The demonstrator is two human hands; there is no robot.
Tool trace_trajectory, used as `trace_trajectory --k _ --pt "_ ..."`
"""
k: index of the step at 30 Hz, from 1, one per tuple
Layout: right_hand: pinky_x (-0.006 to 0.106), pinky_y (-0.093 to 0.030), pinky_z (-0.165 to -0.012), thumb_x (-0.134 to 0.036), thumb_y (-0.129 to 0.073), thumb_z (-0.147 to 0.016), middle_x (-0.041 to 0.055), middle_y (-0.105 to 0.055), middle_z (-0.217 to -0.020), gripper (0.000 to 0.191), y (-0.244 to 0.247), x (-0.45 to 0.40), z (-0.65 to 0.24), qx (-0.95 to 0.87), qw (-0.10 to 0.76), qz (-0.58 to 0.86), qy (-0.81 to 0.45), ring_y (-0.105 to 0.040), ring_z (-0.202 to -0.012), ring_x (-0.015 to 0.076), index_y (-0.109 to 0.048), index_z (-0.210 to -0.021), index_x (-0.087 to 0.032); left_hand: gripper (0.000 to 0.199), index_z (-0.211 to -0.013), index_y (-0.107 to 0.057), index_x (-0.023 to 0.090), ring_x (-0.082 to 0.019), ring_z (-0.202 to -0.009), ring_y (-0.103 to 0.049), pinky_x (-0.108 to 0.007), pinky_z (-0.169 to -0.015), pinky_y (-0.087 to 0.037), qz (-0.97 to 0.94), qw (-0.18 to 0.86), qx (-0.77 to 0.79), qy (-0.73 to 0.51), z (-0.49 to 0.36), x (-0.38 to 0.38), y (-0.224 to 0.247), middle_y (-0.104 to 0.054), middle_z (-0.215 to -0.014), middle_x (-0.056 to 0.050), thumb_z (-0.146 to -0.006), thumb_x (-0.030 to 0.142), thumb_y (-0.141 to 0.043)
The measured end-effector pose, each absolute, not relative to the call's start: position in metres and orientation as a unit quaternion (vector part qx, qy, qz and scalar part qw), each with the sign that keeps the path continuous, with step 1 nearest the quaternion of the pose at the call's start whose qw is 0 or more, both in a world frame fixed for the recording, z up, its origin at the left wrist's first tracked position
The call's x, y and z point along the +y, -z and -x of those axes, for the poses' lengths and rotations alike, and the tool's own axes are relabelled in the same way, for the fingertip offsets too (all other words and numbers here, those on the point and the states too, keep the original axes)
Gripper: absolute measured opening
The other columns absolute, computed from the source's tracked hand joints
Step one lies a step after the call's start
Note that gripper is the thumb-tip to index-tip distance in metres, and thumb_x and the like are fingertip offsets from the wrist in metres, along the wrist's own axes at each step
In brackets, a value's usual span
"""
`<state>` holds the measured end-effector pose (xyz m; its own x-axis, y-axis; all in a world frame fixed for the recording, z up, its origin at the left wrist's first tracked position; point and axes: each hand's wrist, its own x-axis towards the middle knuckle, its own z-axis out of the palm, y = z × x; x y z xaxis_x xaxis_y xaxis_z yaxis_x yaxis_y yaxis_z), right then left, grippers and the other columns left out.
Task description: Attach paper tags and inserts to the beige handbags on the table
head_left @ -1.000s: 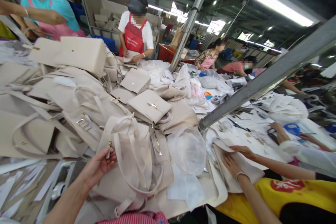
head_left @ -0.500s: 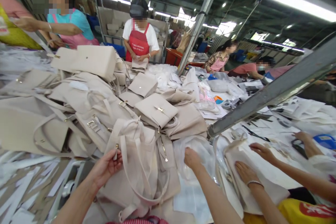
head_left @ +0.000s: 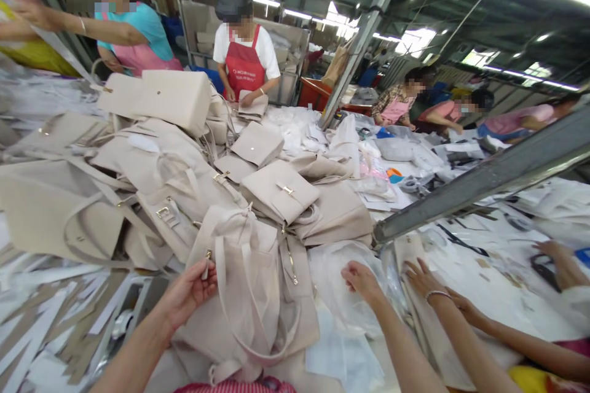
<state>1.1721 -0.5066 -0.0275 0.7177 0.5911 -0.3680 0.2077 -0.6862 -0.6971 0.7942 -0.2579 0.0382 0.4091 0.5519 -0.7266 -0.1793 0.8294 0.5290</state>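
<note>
A beige backpack (head_left: pixel 258 276) with long straps lies before me, its lower edge close to my body. At its left side my left hand (head_left: pixel 199 285) pinches a zipper pull with a small leather tab (head_left: pixel 206 265). My right hand (head_left: pixel 362 282) hovers to the right of the bag, over clear plastic (head_left: pixel 336 258); its fingers are curled together, and what they hold, if anything, is too small to make out. Behind the backpack rests a flap bag (head_left: pixel 281 190) with a gold clasp.
More beige bags (head_left: pixel 59 202) are heaped at the left. A slanted metal post (head_left: pixel 461 184) crosses the right side. Close on the right, another person's hands (head_left: pixel 426 282) press a beige bag. Paper strips (head_left: pixel 46 319) lie at lower left. Several people stand beyond.
My right hand has shifted right, away from the backpack. My left hand keeps its pinch on the zipper pull. The neighbour's hands have moved on their bag, and the view has turned slightly.
</note>
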Motion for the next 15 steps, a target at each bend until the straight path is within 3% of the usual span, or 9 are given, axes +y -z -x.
trace_trajectory --k 3,9,15 --pt "0.03 -0.045 -0.057 -0.053 -0.063 -0.061 -0.0021 -0.053 -0.053 0.032 0.019 -0.518 -1.17 -0.179 0.392 0.845 -0.317 -0.055 -0.057 0.0179 -0.049 -0.058 -0.024 0.022 -0.076 -0.064 0.01 -0.014 -0.053 -0.065 -0.024 -0.05 -0.058 -0.184 0.816 0.5 -0.226 -0.795 -0.257 -0.04 -0.066 -0.066 -0.006 -0.094 0.009 -0.051" --pt "0.033 -0.05 -0.074 -0.059 -0.076 -0.05 0.0054 -0.069 -0.077 0.045 0.003 -0.523 -1.157 -0.103 0.482 0.795 -0.353 -0.065 -0.081 0.0228 -0.065 -0.068 -0.019 0.024 -0.076 -0.063 0.01 -0.013 -0.053 -0.065 -0.023 -0.05 -0.057 -0.186 0.824 0.491 -0.214 -0.794 -0.257 -0.042 -0.066 -0.066 -0.005 -0.095 0.01 -0.049" --pt "0.026 -0.043 -0.061 -0.058 -0.086 -0.048 0.0017 -0.063 -0.069 0.049 -0.035 -0.525 -1.137 -0.092 0.54 0.751 -0.369 -0.054 -0.066 0.0145 -0.068 -0.068 -0.018 0.019 -0.08 -0.062 0.01 -0.012 -0.054 -0.065 -0.021 -0.051 -0.055 -0.215 0.815 0.494 -0.214 -0.788 -0.257 -0.038 -0.067 -0.066 -0.006 -0.096 0.012 -0.051"
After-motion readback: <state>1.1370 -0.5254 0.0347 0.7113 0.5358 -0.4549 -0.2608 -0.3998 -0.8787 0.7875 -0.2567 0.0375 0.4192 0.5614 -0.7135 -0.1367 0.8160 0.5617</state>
